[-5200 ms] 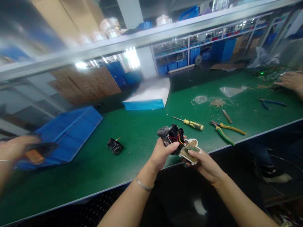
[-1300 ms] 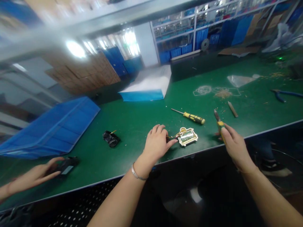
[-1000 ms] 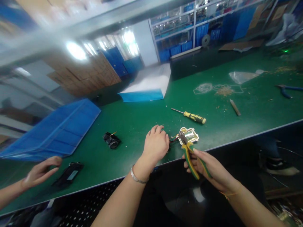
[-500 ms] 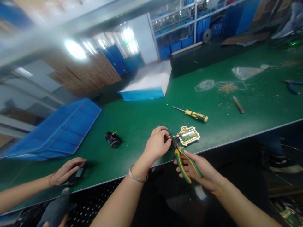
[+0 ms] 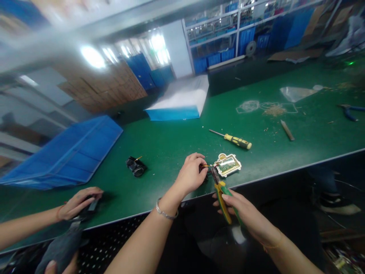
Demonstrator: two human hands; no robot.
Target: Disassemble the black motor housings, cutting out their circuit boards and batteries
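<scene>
Now the right hand (image 5: 239,209) grasps green-yellow pliers (image 5: 221,190) at the wires the left hand (image 5: 191,175) pinches.

Matt green felt-like bench mat (image 5: 171,148); yellow-and-green rubbery-handled metal pliers (image 5: 221,192) — dull steel nose; glossy cream plastic housing (image 5: 228,164); smooth blue corrugated-plastic bin (image 5: 71,152) — slight sheen.

A long table (image 5: 285,160) with a green mat top and a pale front edge runs across the room. A grey metal beam (image 5: 119,23) crosses overhead above it, blurred. Beyond the table the floor (image 5: 245,72) is dark. Against the far wall stand metal shelves (image 5: 228,30) filled with blue bins. A white pillar (image 5: 178,53) rises beside bright lit windows (image 5: 154,43). Brown cardboard boxes (image 5: 102,87) are stacked at the left.
</scene>
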